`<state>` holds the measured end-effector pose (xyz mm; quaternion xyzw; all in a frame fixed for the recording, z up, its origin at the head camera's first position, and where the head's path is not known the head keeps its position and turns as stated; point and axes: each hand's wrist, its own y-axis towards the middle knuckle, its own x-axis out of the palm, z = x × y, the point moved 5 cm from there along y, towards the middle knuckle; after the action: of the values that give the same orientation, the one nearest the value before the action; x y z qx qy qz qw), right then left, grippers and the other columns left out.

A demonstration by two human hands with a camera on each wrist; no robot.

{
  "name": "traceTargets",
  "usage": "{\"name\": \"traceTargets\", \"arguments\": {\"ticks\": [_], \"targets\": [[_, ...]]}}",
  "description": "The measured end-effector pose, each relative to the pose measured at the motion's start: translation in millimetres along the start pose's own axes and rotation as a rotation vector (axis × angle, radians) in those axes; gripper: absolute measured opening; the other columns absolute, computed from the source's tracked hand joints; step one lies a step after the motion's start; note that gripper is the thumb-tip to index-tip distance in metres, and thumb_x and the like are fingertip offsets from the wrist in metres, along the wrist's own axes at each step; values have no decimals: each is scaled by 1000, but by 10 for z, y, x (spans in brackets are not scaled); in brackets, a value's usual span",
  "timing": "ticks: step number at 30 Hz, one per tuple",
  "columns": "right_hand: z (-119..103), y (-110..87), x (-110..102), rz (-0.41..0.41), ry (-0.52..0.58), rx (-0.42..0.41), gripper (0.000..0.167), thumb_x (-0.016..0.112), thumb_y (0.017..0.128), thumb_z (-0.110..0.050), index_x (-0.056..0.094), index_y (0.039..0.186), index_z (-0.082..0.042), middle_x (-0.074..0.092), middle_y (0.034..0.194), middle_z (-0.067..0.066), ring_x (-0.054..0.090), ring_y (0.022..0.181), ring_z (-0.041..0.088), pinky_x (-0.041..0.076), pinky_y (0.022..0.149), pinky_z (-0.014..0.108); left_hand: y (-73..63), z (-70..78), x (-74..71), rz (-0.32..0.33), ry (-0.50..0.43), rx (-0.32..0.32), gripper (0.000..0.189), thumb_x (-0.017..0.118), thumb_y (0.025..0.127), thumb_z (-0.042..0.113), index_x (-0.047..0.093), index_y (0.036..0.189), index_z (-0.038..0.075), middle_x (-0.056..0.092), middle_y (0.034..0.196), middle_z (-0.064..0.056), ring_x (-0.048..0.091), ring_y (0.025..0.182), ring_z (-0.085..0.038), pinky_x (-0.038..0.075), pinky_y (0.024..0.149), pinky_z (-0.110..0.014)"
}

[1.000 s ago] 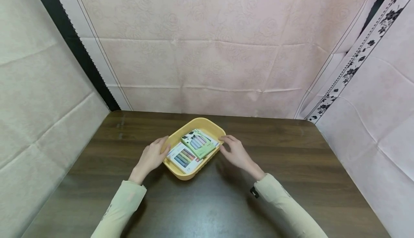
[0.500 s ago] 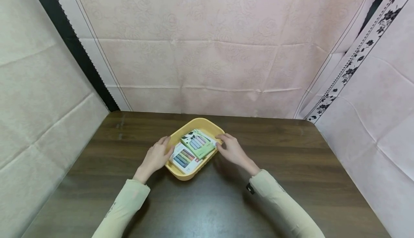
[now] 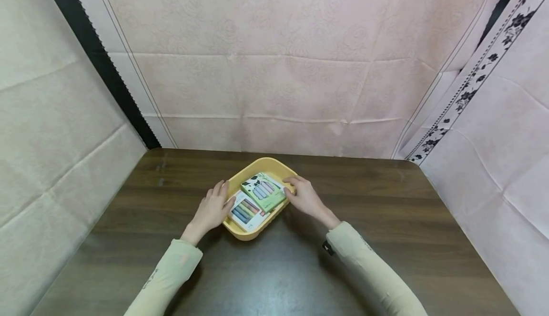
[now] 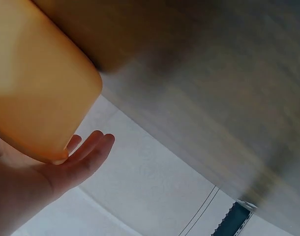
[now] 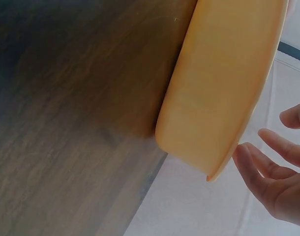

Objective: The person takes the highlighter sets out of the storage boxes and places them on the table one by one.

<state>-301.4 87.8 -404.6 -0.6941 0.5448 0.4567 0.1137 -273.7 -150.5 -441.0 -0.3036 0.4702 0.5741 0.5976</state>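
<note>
A yellow plastic basket (image 3: 244, 236) stands on the table in the head view. In it lie a green box (image 3: 271, 201) with pictures of pastel sticks and a white box (image 3: 256, 222) with pictures of coloured sticks, the green one partly over the white. My left hand (image 3: 210, 209) rests at the basket's left rim, fingers extended and thumb reaching inward. My right hand (image 3: 305, 198) hovers over the right rim, its fingers loosely bent beside the green box. In the right wrist view, a finger appears at the basket's rim (image 5: 248, 118); contact is unclear.
The brown wooden table (image 3: 369, 259) extends on all sides of the basket. Pale cloth (image 3: 266, 87) hangs behind it, with more cloth at the left and right. A dark strip (image 3: 103, 63) runs down the left corner.
My left hand has shifted slightly right, its thumb now further over the basket. My right hand has moved a little left, inward over the rim. The basket and boxes stay almost in place.
</note>
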Motion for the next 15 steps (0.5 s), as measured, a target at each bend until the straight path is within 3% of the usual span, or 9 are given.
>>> {"name": "traceTargets", "arguments": {"ticks": [5,15], "targets": [[-8,46,25,5,4,-11,26,56,83,-10,61,107,0,61,110,15,61,85,25,51,68,31,1,14,21,-37,-8,-30,62,40,92,38,25,138,-1,29,139,-26,36,120,-45,35,88,-60],[6,148,100,-30,-19,12,29,57,84,-11,60,110,1,61,112,15,59,101,24,52,77,35,15,42,41,-51,32,-75,68,42,90,40,21,139,-1,27,139,-26,33,120,-45,31,90,-63]]}}
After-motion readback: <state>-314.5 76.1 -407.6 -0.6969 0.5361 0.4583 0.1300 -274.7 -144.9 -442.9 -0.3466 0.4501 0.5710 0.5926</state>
